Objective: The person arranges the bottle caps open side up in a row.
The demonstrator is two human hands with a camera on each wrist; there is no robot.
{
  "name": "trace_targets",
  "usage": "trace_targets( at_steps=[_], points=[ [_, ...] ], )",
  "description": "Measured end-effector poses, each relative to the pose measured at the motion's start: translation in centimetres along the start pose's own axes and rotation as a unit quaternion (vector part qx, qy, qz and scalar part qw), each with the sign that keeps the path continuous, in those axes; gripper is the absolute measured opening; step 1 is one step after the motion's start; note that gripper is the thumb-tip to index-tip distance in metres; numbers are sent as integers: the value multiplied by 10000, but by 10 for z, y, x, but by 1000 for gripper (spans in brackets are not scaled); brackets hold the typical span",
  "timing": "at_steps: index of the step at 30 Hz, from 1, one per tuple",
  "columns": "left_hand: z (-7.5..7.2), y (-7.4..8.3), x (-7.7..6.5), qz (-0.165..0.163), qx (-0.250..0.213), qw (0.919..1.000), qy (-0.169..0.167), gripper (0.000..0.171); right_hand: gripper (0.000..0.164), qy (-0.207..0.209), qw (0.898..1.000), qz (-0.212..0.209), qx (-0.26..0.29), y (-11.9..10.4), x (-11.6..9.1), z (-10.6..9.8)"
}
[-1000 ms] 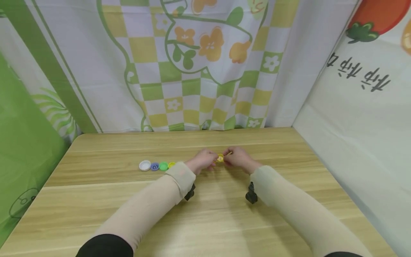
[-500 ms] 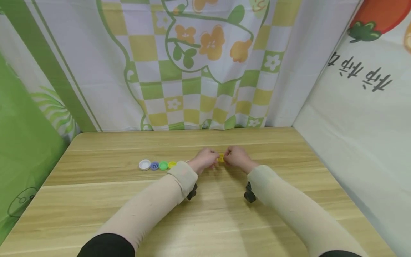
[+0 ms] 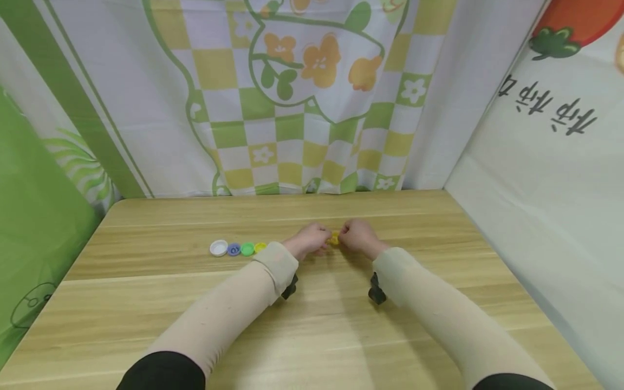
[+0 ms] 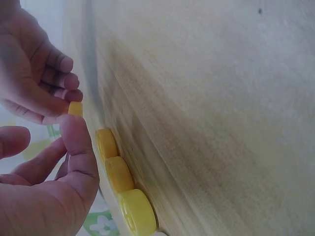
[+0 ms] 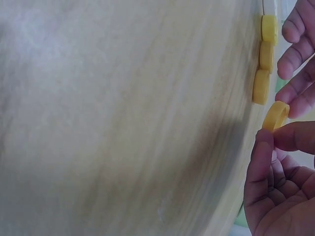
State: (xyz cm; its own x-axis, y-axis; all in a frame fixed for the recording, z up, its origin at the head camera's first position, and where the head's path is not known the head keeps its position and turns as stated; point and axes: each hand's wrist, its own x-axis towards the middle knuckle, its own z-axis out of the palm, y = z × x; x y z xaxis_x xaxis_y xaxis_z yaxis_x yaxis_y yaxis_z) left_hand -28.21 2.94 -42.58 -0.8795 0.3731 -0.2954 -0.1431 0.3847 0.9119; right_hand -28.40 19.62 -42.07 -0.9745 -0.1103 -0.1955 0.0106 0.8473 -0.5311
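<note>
A small orange-yellow plastic cap (image 5: 275,116) is held up off the table between my two hands. My right hand (image 3: 361,237) pinches one edge of it between thumb and index finger. On the opposite side my left hand (image 3: 308,240) has its thumb and fingers at the rim, seemingly pinching it too; in the left wrist view its thumb (image 4: 76,132) partly covers the cap. Beneath the left hand, two orange-yellow caps (image 4: 119,174) and a lighter yellow cap (image 4: 138,212) stand in a line on the table, mostly hidden in the head view.
The row continues leftward on the wooden table (image 3: 312,325) with a yellow cap (image 3: 260,247), a green cap (image 3: 247,248), a purple cap (image 3: 234,249) and a larger white cap (image 3: 219,248). A patterned curtain (image 3: 312,108) hangs behind the table's far edge.
My right hand has shifted slightly left, nearer the left hand, and its fingers have closed in on the cap. The cap shows less of its face. The row stays the same.
</note>
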Motion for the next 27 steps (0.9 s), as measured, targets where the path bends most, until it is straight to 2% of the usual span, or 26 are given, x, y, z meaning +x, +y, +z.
trace_targets(
  at_steps=[5, 15, 27],
  points=[
    [-2, -1, -1, -36, -28, 10000, -15, 35, 11, 4, 9997, 67, -216, -1, 3, 4],
    [1, -1, 0, -9, -148, 9999, -6, 41, 8, 66, 9995, 89, -298, 3, 7, 5],
    [2, -3, -1, -11, -227, 9997, 1, 37, 11, 78, 9990, 60, -428, 3, 8, 7]
  ],
)
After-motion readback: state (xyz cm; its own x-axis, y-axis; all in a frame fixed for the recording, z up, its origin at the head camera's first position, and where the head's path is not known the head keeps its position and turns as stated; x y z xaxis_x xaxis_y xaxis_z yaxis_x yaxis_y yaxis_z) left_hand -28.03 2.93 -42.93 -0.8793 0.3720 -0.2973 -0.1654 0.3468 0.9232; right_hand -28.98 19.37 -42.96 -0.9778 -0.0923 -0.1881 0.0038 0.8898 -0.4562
